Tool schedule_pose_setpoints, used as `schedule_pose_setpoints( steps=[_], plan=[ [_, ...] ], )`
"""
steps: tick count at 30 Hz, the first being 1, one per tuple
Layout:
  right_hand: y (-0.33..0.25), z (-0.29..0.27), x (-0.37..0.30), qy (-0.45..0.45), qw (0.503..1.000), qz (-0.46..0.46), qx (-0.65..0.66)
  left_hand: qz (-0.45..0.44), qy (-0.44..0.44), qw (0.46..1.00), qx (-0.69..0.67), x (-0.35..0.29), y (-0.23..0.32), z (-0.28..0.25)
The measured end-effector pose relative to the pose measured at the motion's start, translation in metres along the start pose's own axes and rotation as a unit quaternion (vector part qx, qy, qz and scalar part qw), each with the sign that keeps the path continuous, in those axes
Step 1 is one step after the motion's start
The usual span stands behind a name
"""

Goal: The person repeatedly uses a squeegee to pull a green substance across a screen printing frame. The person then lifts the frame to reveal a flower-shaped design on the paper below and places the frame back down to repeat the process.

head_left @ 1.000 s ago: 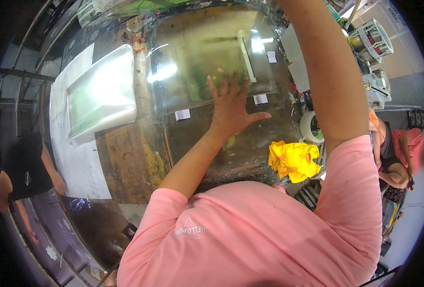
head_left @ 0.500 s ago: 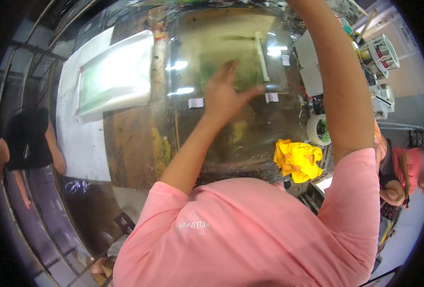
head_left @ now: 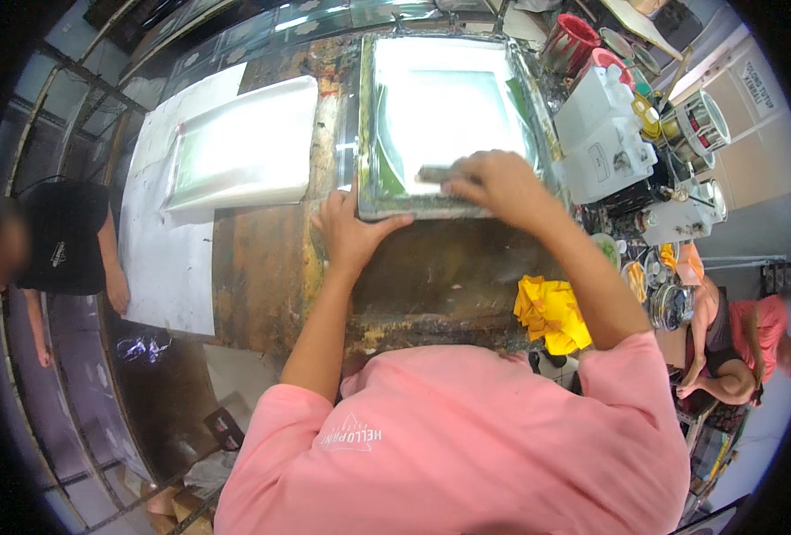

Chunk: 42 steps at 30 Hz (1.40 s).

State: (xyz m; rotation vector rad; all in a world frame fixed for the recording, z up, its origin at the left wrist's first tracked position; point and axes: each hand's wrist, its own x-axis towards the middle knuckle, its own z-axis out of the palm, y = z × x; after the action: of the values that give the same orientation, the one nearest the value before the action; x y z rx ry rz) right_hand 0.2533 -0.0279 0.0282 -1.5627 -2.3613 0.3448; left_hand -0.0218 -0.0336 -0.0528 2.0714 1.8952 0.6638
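Framed screen flat on bench; bar tool at near edge, one hand bracing

Clock centred on the framed screen (head_left: pixel 366 125), 12 pointing away from the wearer. Screen lies on the workbench (head_left: pixel 266 294), ahead of the torso.

Left hand (head_left: pixel 351 236): at 7 o'clock, fingers spread around the frame's corner, thumb along the near rail; bracing rather than clenched, as I judge it. Right hand (head_left: pixel 507 189): at 5 o'clock, fingers curled, grasping a dark bar-like tool (head_left: pixel 435 174) at 6 o'clock. Blurred; whether its edge touches the mesh, cannot tell.

Technique (judgement): maintain left-hand pressure so the frame cannot creep; hold the bar square, at one tilt, with even pressure end to end. Crumpled yellow cloth (head_left: pixel 552 314), 5 o'clock, lies well clear of the frame.
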Motion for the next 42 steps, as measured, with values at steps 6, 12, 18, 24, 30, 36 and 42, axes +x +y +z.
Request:
schedule_pose_setpoints(
  steps=[6,12,18,24,30,36,42],
  plan=[
    [-0.011,0.053,-0.027,0.078,0.994,-0.002,-0.071,0.036,0.033,0.999,-0.008,-0.004,-0.022,0.026],
    [0.04,0.069,0.035,0.101,0.989,-0.002,-0.106,0.07,0.034,0.997,-0.012,-0.003,-0.025,0.025],
    [0.13,0.038,0.185,0.06,0.988,0.01,-0.14,0.079,0.052,0.995,-0.018,-0.001,-0.023,0.021],
    [0.162,0.025,0.228,0.086,0.987,-0.015,-0.138,0.076,0.058,0.992,-0.085,-0.002,-0.022,0.023],
    [0.12,0.056,0.146,0.113,0.985,0.001,-0.132,0.087,0.062,0.993,-0.057,-0.004,-0.023,0.023],
    [0.004,0.041,0.017,0.029,0.99,0.041,-0.132,0.102,0.074,0.988,-0.091,-0.005,-0.024,0.023],
    [-0.025,0.003,-0.004,0.085,0.991,0.004,-0.105,0.062,0.054,0.993,-0.083,-0.003,-0.005,0.007]
  ],
)
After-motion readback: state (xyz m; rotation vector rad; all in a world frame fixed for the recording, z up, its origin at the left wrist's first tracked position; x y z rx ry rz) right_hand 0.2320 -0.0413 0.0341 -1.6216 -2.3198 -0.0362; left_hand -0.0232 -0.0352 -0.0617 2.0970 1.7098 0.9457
